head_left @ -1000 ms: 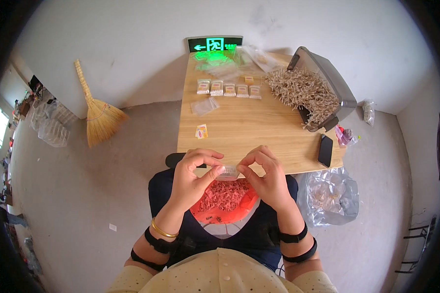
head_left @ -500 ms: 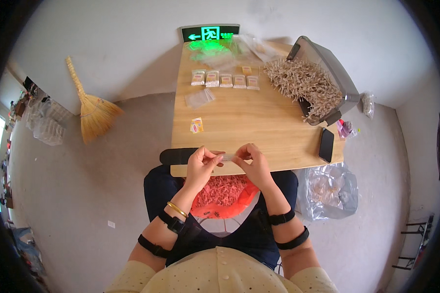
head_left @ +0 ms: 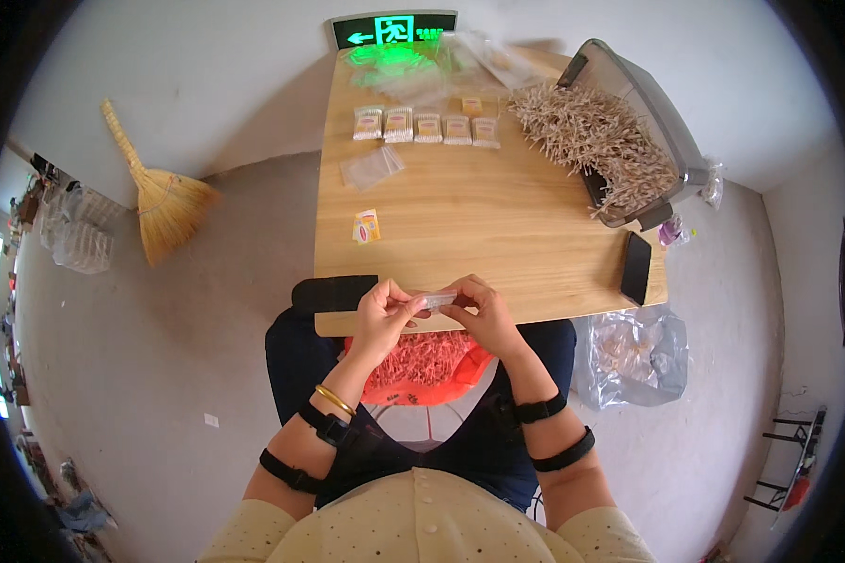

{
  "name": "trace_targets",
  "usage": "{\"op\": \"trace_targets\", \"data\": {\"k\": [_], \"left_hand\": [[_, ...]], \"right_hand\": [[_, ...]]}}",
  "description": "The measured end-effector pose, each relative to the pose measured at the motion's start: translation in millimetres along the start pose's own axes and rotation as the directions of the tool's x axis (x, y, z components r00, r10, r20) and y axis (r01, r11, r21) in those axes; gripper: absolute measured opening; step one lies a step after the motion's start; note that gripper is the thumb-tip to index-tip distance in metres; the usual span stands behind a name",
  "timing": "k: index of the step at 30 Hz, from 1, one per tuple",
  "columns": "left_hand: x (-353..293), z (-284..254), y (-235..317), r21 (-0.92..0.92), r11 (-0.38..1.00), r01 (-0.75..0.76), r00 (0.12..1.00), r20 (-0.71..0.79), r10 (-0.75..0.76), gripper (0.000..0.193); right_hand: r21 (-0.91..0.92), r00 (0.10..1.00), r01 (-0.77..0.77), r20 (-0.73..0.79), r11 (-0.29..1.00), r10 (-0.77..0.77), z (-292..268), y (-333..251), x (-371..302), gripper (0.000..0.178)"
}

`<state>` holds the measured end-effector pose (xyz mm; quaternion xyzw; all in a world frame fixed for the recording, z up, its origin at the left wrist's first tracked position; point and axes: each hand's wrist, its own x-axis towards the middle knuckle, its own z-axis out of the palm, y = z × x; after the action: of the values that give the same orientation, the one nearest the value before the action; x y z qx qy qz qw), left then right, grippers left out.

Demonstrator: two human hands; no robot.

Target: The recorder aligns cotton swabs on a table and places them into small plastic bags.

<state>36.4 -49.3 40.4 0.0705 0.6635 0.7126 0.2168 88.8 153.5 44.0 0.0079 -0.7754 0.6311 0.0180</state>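
Near the front edge of the table, my left hand [head_left: 386, 308] and my right hand [head_left: 477, 308] pinch a small clear plastic bag [head_left: 438, 299] between them, one at each end. Fingers hide part of the bag, and I cannot make out whether anything is in it. Ahead on the left lie small yellow-and-white cards [head_left: 367, 226]. Beyond them are flat clear bags [head_left: 374, 167]. Farther back stands a row of several filled clear packets [head_left: 427, 128] with yellow labels, and another small yellow card [head_left: 471, 106] lies behind the row.
A grey bin [head_left: 629, 89] lies tipped at the back right, spilling beige short sticks [head_left: 596, 141]. A black phone [head_left: 636, 268] rests at the right edge. Below the table, a red bag [head_left: 422, 361] holds reddish pieces; a clear bag [head_left: 634, 361] stands right. A broom [head_left: 171, 211] leans left.
The view has shifted slightly, so the table sits higher in it. Both hands keep hold of the small bag, which now shows more between the fingers.
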Motion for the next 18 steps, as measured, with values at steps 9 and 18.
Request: {"op": "trace_targets", "data": {"k": [9, 18], "left_hand": [[-5.0, -1.9, -22.4, -0.03, 1.0, 0.004, 1.0, 0.03, -0.004, 0.022], [3.7, -9.3, -13.9, -0.066, 0.967, 0.246, 0.964, 0.124, -0.237, 0.024]], "right_hand": [[0.012, 0.972, -0.233, 0.034, 0.972, 0.232, 5.9, 0.8, 0.1, 0.017], [-0.139, 0.964, -0.246, 0.071, 0.959, 0.257, 2.1, -4.1, 8.1, 0.034]]}}
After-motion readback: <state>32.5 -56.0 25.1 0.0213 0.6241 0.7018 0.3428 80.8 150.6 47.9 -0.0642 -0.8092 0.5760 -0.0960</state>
